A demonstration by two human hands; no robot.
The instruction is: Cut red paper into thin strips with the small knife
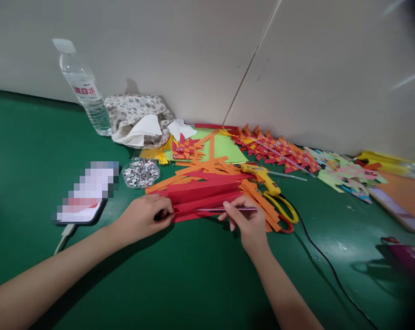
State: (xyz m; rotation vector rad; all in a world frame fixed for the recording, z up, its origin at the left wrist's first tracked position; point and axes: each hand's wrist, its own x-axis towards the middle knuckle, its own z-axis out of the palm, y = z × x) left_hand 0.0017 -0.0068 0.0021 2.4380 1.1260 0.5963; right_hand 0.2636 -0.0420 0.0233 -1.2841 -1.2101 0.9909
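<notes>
My left hand (143, 217) is closed, pinching the left end of a stack of red paper strips (203, 195) that lies on the green table (179, 275). My right hand (246, 220) is closed on a thin rod-like tool (228, 209), held flat along the near edge of the red strips. Orange paper strips (193, 172) lie fanned out behind and beside the red ones.
A phone (85, 192) on a cable lies left, beside a round tray of googly eyes (141, 173). A water bottle (85, 89) and a cloth bag (138, 117) stand by the wall. Yellow-handled scissors (276, 195), woven paper crafts (279, 149) and a black cable (324, 261) lie right.
</notes>
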